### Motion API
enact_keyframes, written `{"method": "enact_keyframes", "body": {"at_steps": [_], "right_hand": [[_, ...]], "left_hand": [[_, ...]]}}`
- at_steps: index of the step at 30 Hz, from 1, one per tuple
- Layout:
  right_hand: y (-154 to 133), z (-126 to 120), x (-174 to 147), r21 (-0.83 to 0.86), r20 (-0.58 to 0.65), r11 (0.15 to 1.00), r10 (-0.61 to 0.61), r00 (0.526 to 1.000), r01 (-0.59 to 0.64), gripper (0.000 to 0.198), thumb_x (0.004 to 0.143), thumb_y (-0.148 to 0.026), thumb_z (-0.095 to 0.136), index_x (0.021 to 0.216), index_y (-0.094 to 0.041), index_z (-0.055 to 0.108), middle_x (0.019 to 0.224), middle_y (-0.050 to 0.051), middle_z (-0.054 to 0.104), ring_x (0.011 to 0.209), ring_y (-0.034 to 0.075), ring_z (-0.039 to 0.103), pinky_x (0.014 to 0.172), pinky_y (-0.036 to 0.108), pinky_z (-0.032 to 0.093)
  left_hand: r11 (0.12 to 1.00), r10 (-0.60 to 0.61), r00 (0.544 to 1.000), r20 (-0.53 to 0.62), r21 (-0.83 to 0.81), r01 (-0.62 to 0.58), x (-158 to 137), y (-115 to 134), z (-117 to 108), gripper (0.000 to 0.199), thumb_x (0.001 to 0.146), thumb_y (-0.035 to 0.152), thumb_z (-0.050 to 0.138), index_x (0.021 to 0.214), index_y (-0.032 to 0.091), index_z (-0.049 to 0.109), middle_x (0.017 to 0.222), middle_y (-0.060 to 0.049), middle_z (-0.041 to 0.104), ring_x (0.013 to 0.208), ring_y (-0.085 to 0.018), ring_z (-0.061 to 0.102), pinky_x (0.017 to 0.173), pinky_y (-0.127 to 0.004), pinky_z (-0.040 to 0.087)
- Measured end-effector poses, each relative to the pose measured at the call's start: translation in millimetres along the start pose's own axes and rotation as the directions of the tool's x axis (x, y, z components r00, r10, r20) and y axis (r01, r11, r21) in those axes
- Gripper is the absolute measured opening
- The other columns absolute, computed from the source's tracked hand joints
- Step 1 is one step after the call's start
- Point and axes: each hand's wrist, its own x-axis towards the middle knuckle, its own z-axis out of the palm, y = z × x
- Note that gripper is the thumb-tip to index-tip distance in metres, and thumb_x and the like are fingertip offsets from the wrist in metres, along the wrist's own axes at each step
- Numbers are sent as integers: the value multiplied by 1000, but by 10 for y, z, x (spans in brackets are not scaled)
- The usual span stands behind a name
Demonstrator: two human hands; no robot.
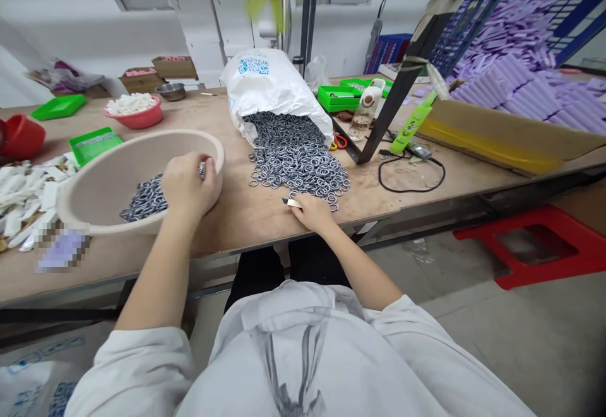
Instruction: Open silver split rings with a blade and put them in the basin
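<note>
My left hand (182, 183) is over the right side of a large beige basin (101, 180), its fingers curled around a few grey rings. More grey rings (146, 199) lie heaped in the bottom of that basin. At the near edge of a spilled pile of loose grey rings (303, 161), my right hand (313, 212) rests low by the tabletop. Between its thumb and fingers is a small white strip with a dark tip (292, 203); its kind is unclear. The pile spreads from the mouth of a white sack (274, 82) lying on its side.
White plastic pieces (35, 193) are strewn at the left, near a green tray (95, 144) and a red bowl (132, 114). A black metal post (402, 82), a bottle (365, 111) and a looped cable (411, 190) stand or lie right. A carton (502, 133) holds purple pieces.
</note>
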Motion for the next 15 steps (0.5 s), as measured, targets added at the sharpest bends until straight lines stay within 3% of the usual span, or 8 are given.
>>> {"method": "enact_keyframes", "body": {"at_steps": [1,3,5,8,11,13,15], "right_hand": [[0,-5,-1,-2,-2,1000,-8,1000,8,29,100,-41,46,106,-21,66,106,9,73,93,24,64,71,30,37],[0,-15,-5,-1,-5,1000,-23,1000,23,28,99,-40,48,104,-21,67,104,9,73,92,23,64,70,30,36],[3,-26,-11,5,-11,999,-37,999,37,26,99,-39,49,102,-20,68,102,8,73,91,23,64,68,30,36],[17,-35,-28,25,-31,998,-60,998,61,24,98,-37,51,102,-20,68,101,8,73,92,23,64,69,29,36],[37,-37,-49,50,-63,996,-76,995,79,21,98,-32,51,104,-19,67,103,8,73,94,22,64,70,29,37],[49,-32,-55,59,-75,995,-75,994,80,20,97,-30,51,102,-19,67,100,7,73,91,21,64,69,29,36],[60,-20,-53,73,-82,993,-85,993,91,18,97,-30,52,98,-19,67,96,7,72,86,21,64,67,29,36]], "left_hand": [[994,96,995,-39,-50,-98,-63,64,69,40,96,39,39,103,15,70,99,-17,72,100,-30,63,92,-46,47],[955,265,964,-11,-131,-265,-166,181,240,38,97,38,39,97,17,70,97,-14,72,98,-28,63,92,-42,48],[931,334,939,79,-184,-316,-217,275,447,38,98,38,38,96,18,70,98,-12,73,100,-27,63,92,-41,49],[930,339,903,263,-235,-281,-203,387,791,36,98,34,41,107,18,71,123,-11,70,119,-29,59,103,-42,47],[955,268,879,396,-231,-187,-167,491,1116,53,97,42,45,142,17,54,158,-14,42,144,-36,39,116,-51,36],[972,196,860,471,-212,-105,-174,543,1291,69,96,52,44,157,21,35,168,-14,21,151,-41,24,117,-58,31],[976,181,823,539,-202,-83,-204,564,1415,75,95,58,42,160,22,28,170,-14,13,153,-44,17,119,-62,26]]}}
